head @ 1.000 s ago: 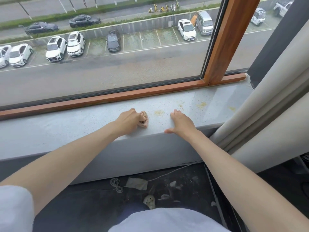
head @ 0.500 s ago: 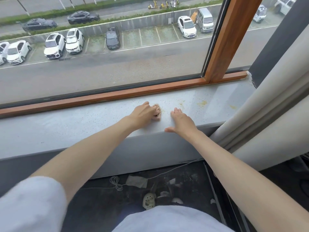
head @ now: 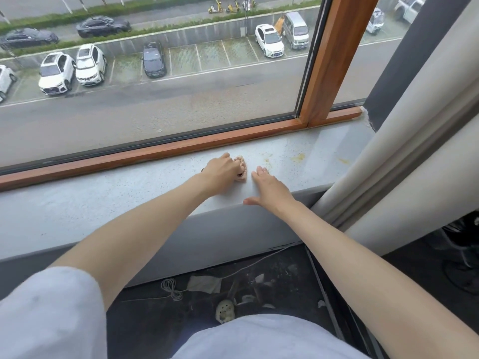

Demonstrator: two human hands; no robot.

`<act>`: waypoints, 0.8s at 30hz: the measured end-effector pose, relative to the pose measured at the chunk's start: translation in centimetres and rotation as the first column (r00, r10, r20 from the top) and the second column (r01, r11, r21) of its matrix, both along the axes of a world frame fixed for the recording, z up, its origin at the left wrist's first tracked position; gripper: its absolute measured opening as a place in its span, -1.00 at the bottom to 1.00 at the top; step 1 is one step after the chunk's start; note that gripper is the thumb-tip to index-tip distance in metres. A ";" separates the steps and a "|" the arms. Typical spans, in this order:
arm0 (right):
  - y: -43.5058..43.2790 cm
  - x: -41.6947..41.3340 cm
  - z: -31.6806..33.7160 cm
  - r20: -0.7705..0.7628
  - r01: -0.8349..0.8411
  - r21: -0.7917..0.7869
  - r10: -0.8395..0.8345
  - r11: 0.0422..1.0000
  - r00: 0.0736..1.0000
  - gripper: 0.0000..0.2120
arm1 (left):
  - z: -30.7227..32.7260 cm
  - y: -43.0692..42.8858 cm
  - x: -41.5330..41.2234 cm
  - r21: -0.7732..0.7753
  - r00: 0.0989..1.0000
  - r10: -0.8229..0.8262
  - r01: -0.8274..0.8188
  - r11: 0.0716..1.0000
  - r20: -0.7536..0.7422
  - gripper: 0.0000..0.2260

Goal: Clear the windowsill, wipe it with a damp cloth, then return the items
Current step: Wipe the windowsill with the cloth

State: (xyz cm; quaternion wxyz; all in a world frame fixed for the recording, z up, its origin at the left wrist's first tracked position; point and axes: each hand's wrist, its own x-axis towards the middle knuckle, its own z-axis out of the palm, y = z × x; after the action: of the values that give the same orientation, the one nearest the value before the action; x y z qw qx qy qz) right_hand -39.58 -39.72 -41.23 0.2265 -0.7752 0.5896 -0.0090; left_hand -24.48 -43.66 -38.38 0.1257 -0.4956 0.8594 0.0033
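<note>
Our left hand (head: 222,174) is clenched around a small crumpled pinkish cloth (head: 241,172) and holds it down on the grey speckled stone windowsill (head: 103,203), about midway between the front edge and the back edge and towards the sill's right end. Our right hand (head: 269,188) lies flat and released just beside the cloth on its right, not touching it. Its fingers are straight and point at the back edge, and its thumb is spread out along the front edge. Yellowish stains (head: 298,157) mark the sill further right, near the right end. The reddish-brown wooden window frame (head: 155,154) runs along the back edge, and a pale beige curtain (head: 414,156) hangs over the right end.
</note>
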 end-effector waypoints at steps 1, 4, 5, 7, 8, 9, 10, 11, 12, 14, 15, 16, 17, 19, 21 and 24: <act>0.0 0.0 0.0 0.007 0.004 0.005 -0.004 1.000 1.000 -0.20 | 0.1 0.7 0.4 0.015 1.000 -0.017 0.017 1.000 0.005 -0.80; 0.1 -0.1 -0.3 0.013 0.010 0.005 -0.010 1.000 1.000 -0.20 | -0.7 3.2 2.8 0.082 0.994 -0.108 0.108 0.991 -0.014 -0.84; 0.1 -0.1 -0.4 0.012 0.009 0.002 -0.009 1.000 1.000 -0.19 | -1.0 3.4 3.4 0.090 0.991 -0.129 0.130 0.987 -0.022 -0.82; 0.2 0.0 -0.5 0.014 0.015 0.004 -0.015 1.000 1.000 -0.18 | -0.9 2.6 3.3 0.059 0.994 -0.109 0.109 0.992 -0.008 -0.78; 0.2 0.1 -0.4 0.017 0.018 0.008 -0.019 1.000 1.000 -0.18 | -0.8 1.6 2.7 0.037 0.997 -0.080 0.080 0.996 0.004 -0.77; 0.3 0.3 -0.3 0.020 0.019 0.016 -0.019 1.000 1.000 -0.18 | -0.5 0.7 2.0 0.021 0.999 -0.049 0.048 0.999 0.013 -0.77; 0.3 0.3 -0.3 0.025 0.019 0.022 -0.019 1.000 0.999 -0.19 | -0.2 -0.1 1.1 0.013 1.000 -0.024 0.024 1.000 0.020 -0.78; 0.3 0.3 -0.3 0.031 0.021 0.029 -0.022 0.999 0.999 -0.20 | 0.1 -0.5 0.2 -0.003 1.000 -0.008 0.008 1.000 0.027 -0.79; 0.4 0.3 -0.3 0.036 0.024 0.037 -0.025 0.999 0.999 -0.20 | 0.0 -0.5 -0.3 -0.011 1.000 -0.001 0.001 1.000 0.025 -0.79; 0.5 0.3 -0.3 0.046 0.029 0.046 -0.031 0.999 0.998 -0.19 | 0.0 0.8 0.1 0.010 0.999 -0.034 0.034 0.999 0.020 -0.81; 0.4 0.3 -0.1 0.044 0.031 0.048 -0.034 0.998 0.998 -0.17 | -0.1 1.6 0.9 0.034 0.997 -0.076 0.075 0.997 0.015 -0.82; 0.3 0.3 0.1 0.039 0.028 0.047 -0.030 0.999 0.999 -0.16 | -0.4 2.7 1.9 0.055 0.992 -0.124 0.125 0.991 -0.012 -0.82; 0.3 0.3 0.1 0.034 0.026 0.042 -0.027 0.999 0.999 -0.16 | -0.6 3.6 3.0 0.064 0.986 -0.159 0.162 0.985 -0.052 -0.81; 0.1 -0.2 0.3 0.030 0.025 0.040 -0.026 0.999 0.999 -0.15 | -0.6 3.8 4.0 0.067 0.980 -0.170 0.177 0.982 -0.102 -0.77; 0.0 -0.3 0.4 0.030 0.031 0.045 -0.032 0.999 0.999 -0.15 | -0.3 2.6 3.4 0.052 0.989 -0.111 0.117 0.992 -0.095 -0.72; 0.1 -0.3 0.5 0.034 0.031 0.057 -0.033 0.998 0.999 -0.17 | 0.4 0.1 0.6 -0.003 0.997 0.042 -0.043 0.999 -0.057 -0.73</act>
State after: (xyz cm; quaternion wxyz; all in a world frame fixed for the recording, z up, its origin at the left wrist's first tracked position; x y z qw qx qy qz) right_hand -39.83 -39.58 -40.73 0.2583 -0.7587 0.5980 -0.0096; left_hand -23.88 -43.59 -38.02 0.0998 -0.5138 0.8519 0.0183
